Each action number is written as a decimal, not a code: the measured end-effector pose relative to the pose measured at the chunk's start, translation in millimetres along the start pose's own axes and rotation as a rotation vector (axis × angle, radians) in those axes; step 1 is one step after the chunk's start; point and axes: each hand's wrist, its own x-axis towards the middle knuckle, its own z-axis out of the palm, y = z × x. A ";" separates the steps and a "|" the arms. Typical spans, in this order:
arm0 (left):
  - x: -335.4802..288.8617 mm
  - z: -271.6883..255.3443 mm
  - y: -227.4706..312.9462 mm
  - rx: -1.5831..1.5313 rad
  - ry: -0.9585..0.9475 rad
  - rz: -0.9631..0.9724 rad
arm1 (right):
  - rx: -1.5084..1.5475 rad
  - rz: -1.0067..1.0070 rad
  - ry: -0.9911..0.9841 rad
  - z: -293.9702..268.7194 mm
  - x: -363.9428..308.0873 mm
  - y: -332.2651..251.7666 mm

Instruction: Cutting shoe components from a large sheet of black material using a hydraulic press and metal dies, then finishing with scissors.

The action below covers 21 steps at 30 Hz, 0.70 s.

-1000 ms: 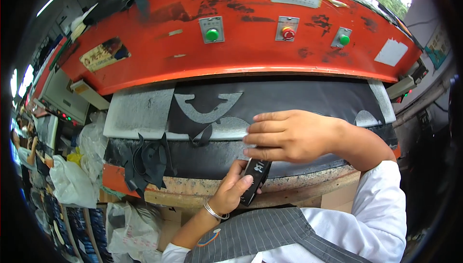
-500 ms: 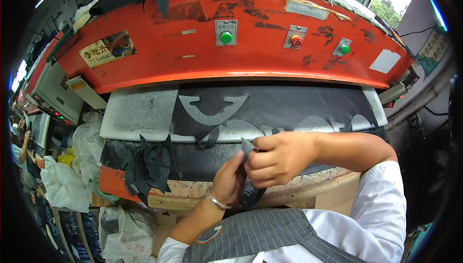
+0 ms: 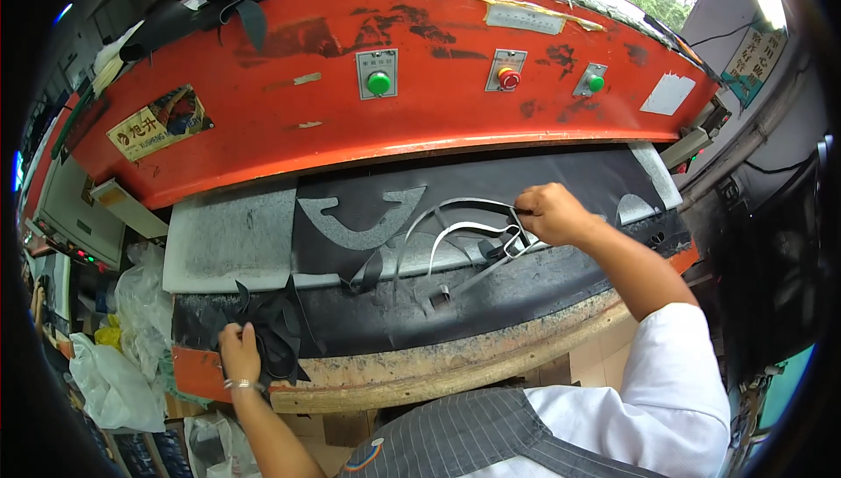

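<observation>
My right hand is closed on the right end of a curved metal cutting die, a frame of thin bent steel strips with cross-bars. The die lies tilted over the front edge of a black sheet, which looks like leather or a synthetic of that kind. At the front left, my left hand pinches a black cut piece at the side of a heap of similar black pieces. A curved opening left of the die bares the grey-white cutting board below the sheet.
Behind the board rises an orange press beam with green buttons and a red knob. A worn wooden edge runs along the front. Plastic bags stand at the left. Dark scraps lie on top of the beam.
My hands have parted. The left went down and left to the heap with the black piece; the right let that piece go, reached forward and took hold of the cutting die. The view has shifted.
</observation>
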 end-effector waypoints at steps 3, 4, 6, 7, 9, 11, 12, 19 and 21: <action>3.7 -46.0 39.3 0.175 0.377 0.130 | 0.192 0.366 0.002 40.8 9.3 17.9; 8.9 -52.1 55.7 0.174 0.374 0.133 | 0.192 0.370 0.003 53.9 16.2 23.0; 20.6 -55.0 93.0 -0.167 0.261 0.213 | 0.245 0.497 0.081 81.1 31.5 32.2; 27.3 -47.3 107.3 -0.211 0.211 0.258 | 0.249 0.500 0.079 91.4 38.5 34.8; 43.2 -20.9 131.1 -0.233 0.078 0.367 | 0.203 0.534 0.142 107.8 50.3 37.4; 64.8 12.7 150.1 -0.284 -0.058 0.423 | 0.178 0.546 0.140 117.8 64.3 38.4; 77.1 32.0 153.6 -0.276 -0.075 0.481 | 0.165 0.535 0.149 121.6 71.5 37.3; 144.9 123.9 173.8 -0.146 -0.128 0.592 | 0.126 0.474 0.119 128.5 117.1 45.1; 151.3 137.1 177.7 -0.151 -0.121 0.612 | 0.130 0.425 0.121 128.4 124.3 53.0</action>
